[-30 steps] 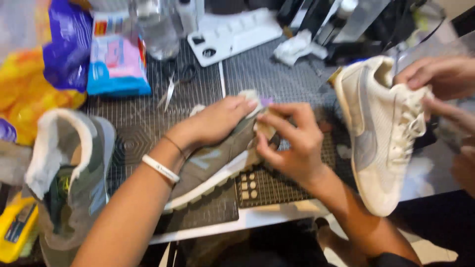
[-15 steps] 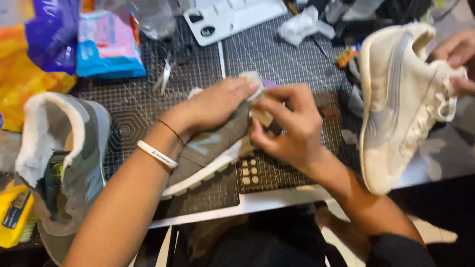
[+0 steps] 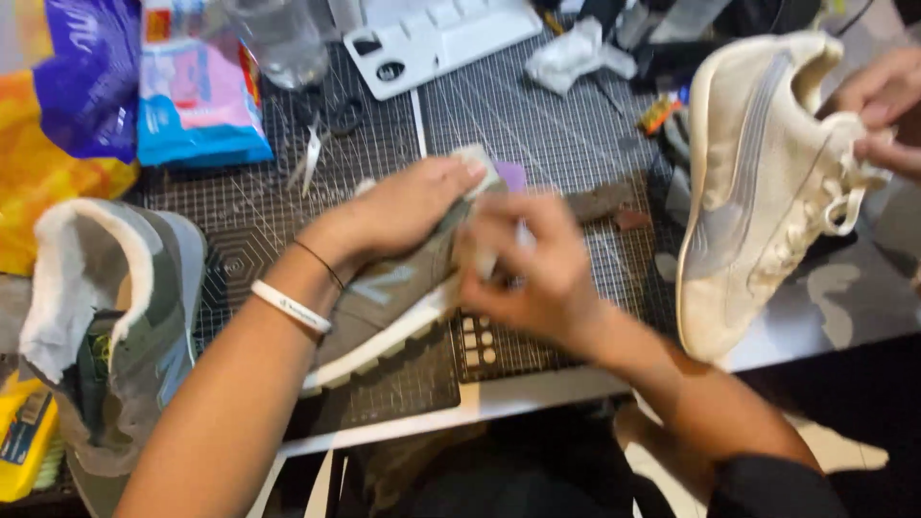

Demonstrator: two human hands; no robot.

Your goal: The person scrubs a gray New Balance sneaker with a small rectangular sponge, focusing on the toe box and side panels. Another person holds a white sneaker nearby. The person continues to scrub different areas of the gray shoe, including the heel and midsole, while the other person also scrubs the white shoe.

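A grey-brown sneaker (image 3: 389, 307) with a white sole lies on its side on the dark gridded cutting mat (image 3: 537, 125). My left hand (image 3: 408, 206) presses down on its upper and holds it against the mat. My right hand (image 3: 523, 264) is blurred at the shoe's toe end, fingers closed around a small pale thing that I cannot make out. The matching grey sneaker (image 3: 115, 317) with a fleecy white lining stands at the left. At the right another person's hands (image 3: 883, 105) hold up a cream sneaker (image 3: 758, 182) by its laces.
Scissors (image 3: 317, 144), a blue and pink packet (image 3: 197, 91), a purple bag (image 3: 82, 77), a yellow bag (image 3: 48, 187), a clear bottle (image 3: 283, 38), a white tray (image 3: 436, 38) and a crumpled wipe (image 3: 576, 53) crowd the far side. A yellow bottle (image 3: 24, 436) lies at the lower left.
My right hand has shifted slightly left and down along the grey shoe's toe and is now blurred. The cream sneaker held by the other person has turned and moved a little left.
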